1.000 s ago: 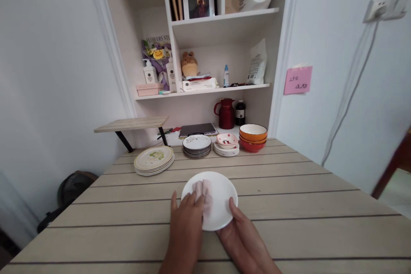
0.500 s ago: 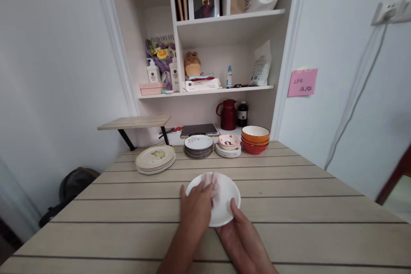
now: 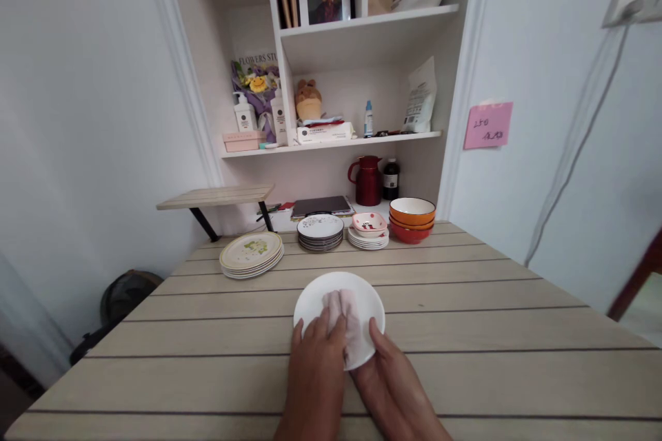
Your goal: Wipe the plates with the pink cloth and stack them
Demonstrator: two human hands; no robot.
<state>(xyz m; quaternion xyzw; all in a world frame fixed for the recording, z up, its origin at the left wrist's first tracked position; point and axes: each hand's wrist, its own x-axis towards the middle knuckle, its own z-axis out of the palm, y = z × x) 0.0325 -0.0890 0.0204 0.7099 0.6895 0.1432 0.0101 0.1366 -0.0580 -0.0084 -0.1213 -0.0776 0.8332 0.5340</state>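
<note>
A plain white plate (image 3: 311,298) is held tilted up a little over the wooden table in front of me. My right hand (image 3: 394,380) grips it at the right, with the thumb on the rim and the fingers beneath. A pale pink cloth (image 3: 347,310) lies bunched across the middle of the plate. My left hand (image 3: 316,368) presses the cloth against the plate, its fingertips on the cloth and thumb side partly hidden. The plate's lower left edge is covered by that hand.
Along the table's (image 3: 465,337) back stand yellow-rimmed plates (image 3: 252,251), dark-rimmed plates (image 3: 320,229), small white plates (image 3: 368,242) under a pink bowl (image 3: 369,222), and stacked orange and red bowls (image 3: 412,220). Behind are a red jug (image 3: 367,181) and shelves. A small raised shelf (image 3: 217,197) is back left.
My left hand has slid the cloth down across the plate toward me, and the fingers now lie lower on it. My right hand keeps its hold on the rim.
</note>
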